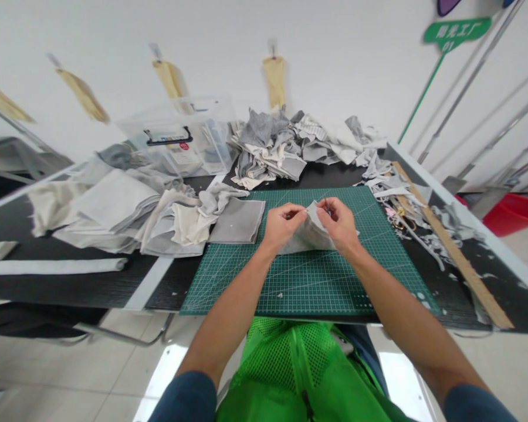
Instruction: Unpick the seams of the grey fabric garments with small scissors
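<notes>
My left hand and my right hand both pinch the top edge of a small grey fabric piece, held just above the green cutting mat. The fingertips of the two hands meet near the cloth's upper corner. A flat grey fabric square lies on the mat's left edge, beside my left hand.
Stacks of grey and cream cloth cover the table's left side. A heap of fabric scraps and a clear plastic box stand at the back. A wooden ruler, scissors and cloth strips lie to the right. A red bin stands beyond the table.
</notes>
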A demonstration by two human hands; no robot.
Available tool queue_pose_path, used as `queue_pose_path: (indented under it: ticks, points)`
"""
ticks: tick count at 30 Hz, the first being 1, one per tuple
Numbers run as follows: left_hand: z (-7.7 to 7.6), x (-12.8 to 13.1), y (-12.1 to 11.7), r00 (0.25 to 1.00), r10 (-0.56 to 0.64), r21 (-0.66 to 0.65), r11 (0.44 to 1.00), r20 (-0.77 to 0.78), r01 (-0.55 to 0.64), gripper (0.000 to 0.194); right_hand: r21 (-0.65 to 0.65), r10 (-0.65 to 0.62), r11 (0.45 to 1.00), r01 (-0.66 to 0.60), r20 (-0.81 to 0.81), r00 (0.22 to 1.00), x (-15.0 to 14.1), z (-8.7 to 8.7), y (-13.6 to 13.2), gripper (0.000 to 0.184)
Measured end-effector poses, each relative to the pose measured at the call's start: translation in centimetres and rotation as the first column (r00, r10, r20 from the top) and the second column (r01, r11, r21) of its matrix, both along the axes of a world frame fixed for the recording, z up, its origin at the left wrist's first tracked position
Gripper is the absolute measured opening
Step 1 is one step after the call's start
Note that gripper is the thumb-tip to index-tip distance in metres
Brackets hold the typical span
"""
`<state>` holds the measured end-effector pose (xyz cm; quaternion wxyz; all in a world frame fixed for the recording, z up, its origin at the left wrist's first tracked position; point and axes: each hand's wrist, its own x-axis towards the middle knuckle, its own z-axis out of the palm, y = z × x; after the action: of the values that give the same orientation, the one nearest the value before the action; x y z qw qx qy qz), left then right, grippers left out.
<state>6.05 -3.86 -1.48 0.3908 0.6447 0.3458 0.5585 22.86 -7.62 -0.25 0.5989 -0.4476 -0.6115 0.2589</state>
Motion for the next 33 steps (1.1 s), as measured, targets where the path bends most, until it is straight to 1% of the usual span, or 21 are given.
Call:
queue_pose_path:
  ticks: [2, 4, 6, 9, 11, 13, 17, 22, 26, 33]
  points:
    - [-0.1, -0.01, 0.13, 0.999, -0.003, -0.04, 0.999, 0.05, 0.005, 0.017, 0.001, 0.086, 0.996, -0.086, -0.013, 0.996, 0.19, -0.31, 0.15, 0.03]
    - [-0.26, -0.02, 0.31, 0.993, -0.021, -0.085, 0.996, 0.119, 0.031, 0.019, 0.011, 0.126, 0.992, -0.126, 0.006, 0.992, 0.19, -0.63, 0.18, 0.033]
    - [-0.38, -0.04, 0.51, 0.982, -0.049, -0.118, 0.99, 0.181, 0.072, 0.022, 0.037, 0.092, 0.995, -0.095, 0.085, 0.992, 0.08, -0.82, 0.07, 0.032]
    - [-0.38, -0.1, 0.73, 0.967, -0.073, -0.138, 0.984, 0.243, 0.109, 0.022, 0.125, -0.011, 0.992, -0.019, 0.24, 0.971, -0.07, -0.68, -0.22, 0.029]
    - [-0.3, -0.12, 0.78, 0.961, -0.077, -0.145, 0.982, 0.264, 0.119, 0.022, 0.196, -0.057, 0.981, -0.005, 0.313, 0.948, -0.08, -0.42, -0.36, 0.026]
    - [-0.23, -0.12, 0.76, 0.959, -0.074, -0.148, 0.982, 0.273, 0.117, 0.022, 0.251, -0.08, 0.968, -0.011, 0.35, 0.933, -0.04, -0.18, -0.41, 0.023]
    - [-0.3, -0.1, 0.67, 0.955, -0.066, -0.157, 0.981, 0.288, 0.115, 0.025, 0.3, -0.096, 0.954, -0.02, 0.367, 0.925, 0.04, -0.14, -0.31, 0.021]
    - [-0.45, -0.05, 0.54, 0.948, -0.089, -0.192, 0.969, 0.304, 0.153, 0.031, 0.298, -0.106, 0.954, -0.007, 0.363, 0.926, 0.05, -0.46, -0.18, 0.023]
    - [-0.51, -0.01, 0.46, 0.948, -0.121, -0.18, 0.967, 0.295, 0.179, 0.03, 0.299, -0.113, 0.954, -0.001, 0.364, 0.924, 0.06, -0.52, -0.16, 0.024]
    - [-0.75, -0.1, 0.65, 0.971, -0.083, -0.148, 0.982, 0.222, 0.117, 0.028, 0.275, -0.116, 0.962, 0.01, 0.373, 0.921, -0.08, -0.24, -0.34, 0.022]
